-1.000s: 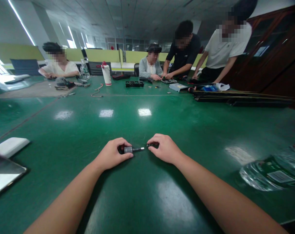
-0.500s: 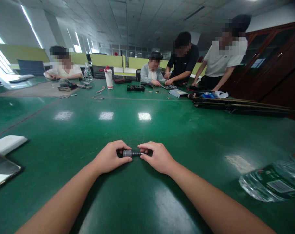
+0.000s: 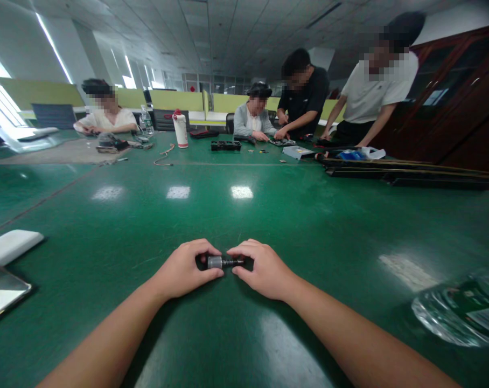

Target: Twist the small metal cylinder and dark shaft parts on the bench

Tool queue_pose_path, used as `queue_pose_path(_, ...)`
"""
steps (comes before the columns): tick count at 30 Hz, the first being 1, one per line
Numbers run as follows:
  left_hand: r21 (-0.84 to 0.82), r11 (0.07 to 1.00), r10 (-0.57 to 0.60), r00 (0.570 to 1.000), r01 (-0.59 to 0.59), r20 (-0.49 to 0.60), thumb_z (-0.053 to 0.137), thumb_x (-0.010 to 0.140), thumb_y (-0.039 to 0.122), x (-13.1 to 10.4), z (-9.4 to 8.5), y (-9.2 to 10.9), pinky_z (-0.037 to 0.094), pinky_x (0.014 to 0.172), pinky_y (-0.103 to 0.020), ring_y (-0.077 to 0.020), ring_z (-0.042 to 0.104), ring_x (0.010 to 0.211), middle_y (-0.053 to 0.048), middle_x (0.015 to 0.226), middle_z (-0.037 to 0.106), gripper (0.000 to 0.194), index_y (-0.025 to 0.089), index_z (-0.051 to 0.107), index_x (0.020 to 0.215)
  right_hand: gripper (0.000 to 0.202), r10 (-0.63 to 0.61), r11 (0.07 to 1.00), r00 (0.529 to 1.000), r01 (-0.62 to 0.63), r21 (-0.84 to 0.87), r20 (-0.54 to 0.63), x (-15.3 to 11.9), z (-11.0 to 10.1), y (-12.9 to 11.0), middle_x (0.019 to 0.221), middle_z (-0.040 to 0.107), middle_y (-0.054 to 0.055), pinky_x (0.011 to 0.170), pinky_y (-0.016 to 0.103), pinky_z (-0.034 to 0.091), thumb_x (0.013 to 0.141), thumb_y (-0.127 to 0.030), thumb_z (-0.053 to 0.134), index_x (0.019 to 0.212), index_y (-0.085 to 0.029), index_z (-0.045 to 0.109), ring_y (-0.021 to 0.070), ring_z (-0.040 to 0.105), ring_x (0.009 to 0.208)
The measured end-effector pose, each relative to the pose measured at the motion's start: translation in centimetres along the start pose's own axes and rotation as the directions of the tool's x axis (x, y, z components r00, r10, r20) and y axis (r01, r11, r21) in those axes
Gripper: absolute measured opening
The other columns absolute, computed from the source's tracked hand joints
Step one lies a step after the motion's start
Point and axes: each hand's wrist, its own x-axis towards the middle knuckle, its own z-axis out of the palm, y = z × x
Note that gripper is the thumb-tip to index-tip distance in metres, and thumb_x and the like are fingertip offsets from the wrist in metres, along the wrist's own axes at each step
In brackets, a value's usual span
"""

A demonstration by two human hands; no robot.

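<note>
At lower centre, the left hand [image 3: 186, 272] pinched a grey cylinder [image 3: 215, 262]; the right hand [image 3: 265, 269] curved part-open around its dark ribbed shaft [image 3: 229, 263], contact unclear.

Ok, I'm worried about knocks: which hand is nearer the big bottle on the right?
Right. The right hand is left of the bottle, apart from it; the left hand is farther left.
</note>
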Motion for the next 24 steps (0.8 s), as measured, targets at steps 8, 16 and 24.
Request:
queue_pose_path(8,-0.007,1.0,0.005,1.0,-0.005,-0.005,0.072,0.076,0.036,0.04,0.09,-0.32,0.045,0.068,-0.026,-0.0171,0.061,0.076,-0.002,0.084,0.067,0.024,0.02,0.071,0.095,0.027,-0.012,1.0,1.0,0.012,-0.02,0.026,0.22,0.01,-0.12,0.098,0.072,0.003,0.084,0.033,0.046,0.078,-0.015,0.069,0.104,-0.022,0.071,0.0187,0.061,0.091)
queue_pose_path(16,-0.01,1.0,0.0,1.0,0.0,0.002,0.073,0.076,0.035,0.0,0.06,-0.34,0.045,0.069,-0.026,-0.0175,0.061,0.077,-0.002,0.085,0.067,0.024,0.02,0.071,0.094,0.027,-0.006,1.0,1.0,0.007,-0.006,0.028,0.35,-0.01,-0.18,0.098,0.072,0.003,0.083,0.033,0.045,0.077,-0.015,0.07,0.103,-0.021,0.071,0.019,0.061,0.091)
queue_pose_path(24,-0.011,1.0,-0.002,1.0,0.002,-0.012,0.072,0.076,0.036,0.06,0.22,-0.28,0.045,0.068,-0.026,-0.0175,0.06,0.076,-0.002,0.085,0.067,0.025,0.02,0.071,0.096,0.027,-0.016,1.0,0.999,0.017,-0.024,0.035,0.19,-0.04,-0.06,0.099,0.071,0.004,0.085,0.034,0.045,0.078,-0.016,0.069,0.105,-0.022,0.07,0.0194,0.061,0.094)
